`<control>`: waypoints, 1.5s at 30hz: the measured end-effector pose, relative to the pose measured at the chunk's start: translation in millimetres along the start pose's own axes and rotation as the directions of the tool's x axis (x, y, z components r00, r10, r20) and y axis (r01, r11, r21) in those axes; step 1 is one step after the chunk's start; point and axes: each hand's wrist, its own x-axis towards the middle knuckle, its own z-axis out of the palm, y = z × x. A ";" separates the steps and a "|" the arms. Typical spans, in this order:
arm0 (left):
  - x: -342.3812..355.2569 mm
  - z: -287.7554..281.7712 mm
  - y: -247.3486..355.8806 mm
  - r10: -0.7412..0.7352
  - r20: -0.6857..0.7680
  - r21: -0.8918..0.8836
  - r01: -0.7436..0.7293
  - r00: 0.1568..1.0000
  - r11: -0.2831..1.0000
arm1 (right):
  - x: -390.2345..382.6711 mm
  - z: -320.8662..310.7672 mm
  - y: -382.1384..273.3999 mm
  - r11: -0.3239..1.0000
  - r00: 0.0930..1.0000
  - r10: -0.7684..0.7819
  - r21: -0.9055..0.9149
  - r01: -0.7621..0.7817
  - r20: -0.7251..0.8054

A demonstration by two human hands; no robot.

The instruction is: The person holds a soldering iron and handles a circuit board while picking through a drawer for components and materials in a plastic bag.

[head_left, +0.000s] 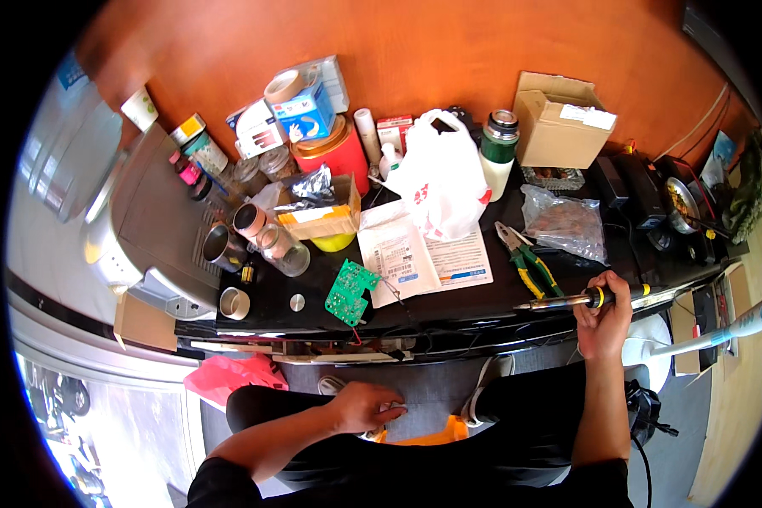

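Observation:
My right hand [605,317] is closed round the black and yellow handle of a soldering iron [559,301], its metal tip pointing left over the table's front edge. Above my lap, my left hand [366,408] has its fingers curled; whatever may be in them is hidden. A green circuit board [344,298] with thin wires lies near the front of the black table [474,318], partly beside a printed paper sheet [398,262]. Close to the iron's tip lie pliers [529,264] with green and yellow handles.
Behind the papers stand a white plastic bag [442,182], a green and white thermos [498,152] and an open cardboard box [563,127]. A clear plastic bag [565,224] lies right of the pliers. Jars, a small cup [234,303] and a grey machine [157,212] crowd the left.

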 end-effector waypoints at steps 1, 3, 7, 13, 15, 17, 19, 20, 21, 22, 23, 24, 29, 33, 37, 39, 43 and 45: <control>1.1 -14.2 14.8 0.074 -0.156 -0.116 -0.093 0.985 0.989 | 0.4 2.9 -4.8 0.999 0.999 -0.020 0.033 0.021 -0.035; 13.9 -52.8 37.8 0.246 -0.501 0.102 -0.225 0.830 0.969 | 1.6 0.0 -11.6 0.994 0.997 -0.060 0.095 0.054 0.058; 111.0 -154.0 83.2 0.258 -0.706 0.302 -0.050 0.659 0.952 | 0.8 -7.7 -19.5 0.989 0.998 -0.053 0.140 0.051 0.015; 248.5 -172.2 72.6 -0.083 -0.572 0.367 0.345 0.816 0.864 | 1.9 -17.8 -26.2 0.985 0.998 -0.049 0.170 0.041 0.044; 265.1 -172.3 44.2 -0.183 -0.546 0.293 0.391 0.818 0.872 | 1.6 -17.7 -27.1 0.982 0.997 -0.055 0.184 0.044 0.059; 274.2 -172.4 13.6 -0.174 -0.579 0.252 0.378 0.797 0.891 | 2.9 -18.0 -28.7 0.979 0.996 -0.057 0.198 0.044 0.062; 270.0 -172.5 4.3 -0.059 -0.658 0.255 0.296 0.751 0.920 | 1.7 -22.3 -30.5 0.977 0.998 -0.050 0.211 0.041 0.037; 264.0 -176.4 -1.4 0.083 -0.726 0.291 0.194 0.683 0.937 | 1.8 -20.1 -32.7 0.974 1.000 -0.028 0.225 0.029 -0.008; 257.9 -179.0 21.4 0.081 -0.735 0.282 0.195 0.674 0.939 | 2.2 -29.1 -34.5 0.974 0.999 -0.036 0.224 0.039 -0.016; 248.4 -186.5 40.9 0.078 -0.749 0.277 0.204 0.659 0.939 | 2.7 -35.3 -36.0 0.972 0.999 -0.040 0.230 0.043 -0.014; 237.5 -199.0 43.3 0.047 -0.756 0.208 0.171 0.653 0.963 | 3.0 -35.7 -36.8 0.970 0.999 -0.048 0.238 0.047 -0.001; 227.3 -213.8 40.9 0.018 -0.762 0.137 0.134 0.647 0.982 | 3.5 -35.5 -38.2 0.968 0.998 -0.058 0.244 0.053 0.012; 183.8 -273.1 49.4 0.074 -0.850 0.090 0.006 0.522 0.996 | 4.4 -26.8 -35.4 0.968 0.998 -0.067 0.240 0.066 -0.004; 163.1 -309.8 44.8 0.001 -0.886 -0.070 -0.135 0.464 0.988 | 4.3 -20.1 -32.6 0.969 0.997 -0.061 0.242 0.049 0.042; 139.6 -322.3 78.8 -0.072 -0.882 -0.195 -0.222 0.466 0.955 | 4.7 -23.9 -30.7 0.971 0.997 -0.061 0.236 0.047 0.056; 132.1 -333.7 76.0 -0.115 -0.873 -0.257 -0.245 0.475 0.935 | 5.5 -25.3 -30.0 0.964 0.998 -0.041 0.263 0.028 0.045; 131.2 -329.8 83.9 -0.179 -0.796 -0.471 -0.405 0.578 0.784 | 4.9 -24.1 -27.0 0.965 0.995 -0.059 0.260 0.037 0.079; 135.4 -324.4 84.6 -0.186 -0.753 -0.559 -0.465 0.631 0.686 | 4.1 -21.3 -26.6 0.964 0.996 -0.055 0.263 0.037 0.064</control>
